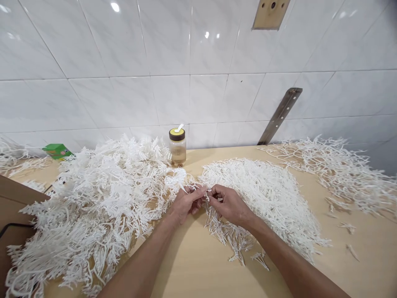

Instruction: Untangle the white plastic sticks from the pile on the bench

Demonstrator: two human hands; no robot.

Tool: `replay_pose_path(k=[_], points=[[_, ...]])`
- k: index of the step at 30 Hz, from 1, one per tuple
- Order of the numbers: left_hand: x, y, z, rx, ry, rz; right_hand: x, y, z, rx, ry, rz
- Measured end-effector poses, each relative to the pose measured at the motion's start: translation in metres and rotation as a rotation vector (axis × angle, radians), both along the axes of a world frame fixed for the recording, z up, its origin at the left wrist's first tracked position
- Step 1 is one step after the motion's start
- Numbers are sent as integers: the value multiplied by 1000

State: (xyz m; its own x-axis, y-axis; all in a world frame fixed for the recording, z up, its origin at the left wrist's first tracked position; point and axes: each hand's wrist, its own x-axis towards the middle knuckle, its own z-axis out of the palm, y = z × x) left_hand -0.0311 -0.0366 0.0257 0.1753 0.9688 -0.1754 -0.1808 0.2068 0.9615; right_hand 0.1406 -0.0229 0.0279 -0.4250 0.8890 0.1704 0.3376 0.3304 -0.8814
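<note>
My left hand is closed on a white branched plastic piece, whose thin prongs stick out beyond the fingers. My right hand pinches the same piece close beside the left fingertips. To the left lies a large tangled heap of similar white branched pieces. Just right of my hands, a broad pile of small loose white plastic pieces spreads over the table, with several scattered near my right wrist. The exact spot where the fingertips meet is partly hidden.
A jar with a yellow-and-black lid stands behind my hands. Thin bare white branches lie at the right on the wooden table. A green box and a brown carton are at left; a metal bracket leans against the tiled wall.
</note>
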Motion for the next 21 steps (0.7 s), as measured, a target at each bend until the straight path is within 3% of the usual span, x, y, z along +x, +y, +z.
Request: replay_pose_path(k=[3,7,12,16,21], points=[[1,2,-1,64,185,129,1,1,-4,14,-66,18],[1,4,-3,153,297,283,3,3,-3,17,-108,-67],[7,1,-4,60,168,196,2,4,0,87,-78,-179],[10,-1,-2,-72,-11,122,-1,1,-1,250,-94,-168],[5,0,1,-148,-15,37,-2,0,-1,367,-98,-146]])
